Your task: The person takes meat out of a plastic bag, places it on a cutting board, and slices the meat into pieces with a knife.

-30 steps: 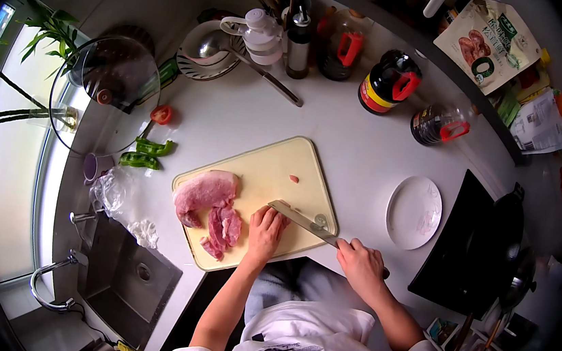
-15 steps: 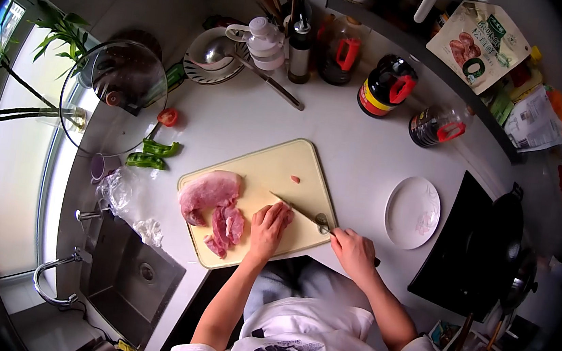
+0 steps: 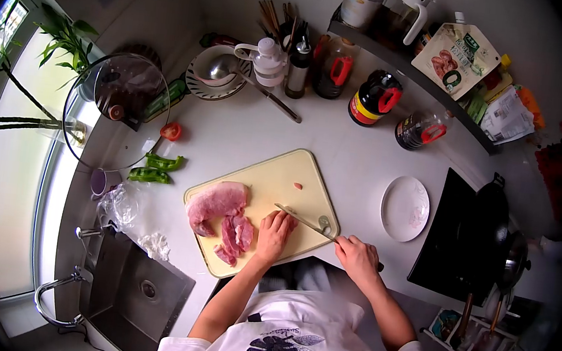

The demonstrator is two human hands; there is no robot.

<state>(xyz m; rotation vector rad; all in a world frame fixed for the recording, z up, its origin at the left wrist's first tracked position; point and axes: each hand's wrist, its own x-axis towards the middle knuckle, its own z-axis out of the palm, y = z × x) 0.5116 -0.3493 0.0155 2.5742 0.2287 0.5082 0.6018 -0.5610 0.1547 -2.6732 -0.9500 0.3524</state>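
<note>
My left hand presses on a small piece of raw meat on the cream cutting board, its fingers curled over the meat, which is mostly hidden. In my right hand is the handle of a knife. Its blade points left across the board, right beside the left fingertips and the meat. A large slab of raw pork lies at the board's left, with several cut strips of pork next to it. One small pinkish bit sits alone near the far edge.
An oval white plate and a black stove are to the right. Dark sauce bottles stand at the back. Green peppers, half a tomato and a plastic bag lie left, above the sink.
The head view has tilted slightly, so the board and counter sit a little lower in the picture. Both hands and the knife keep nearly the same place over the board.
</note>
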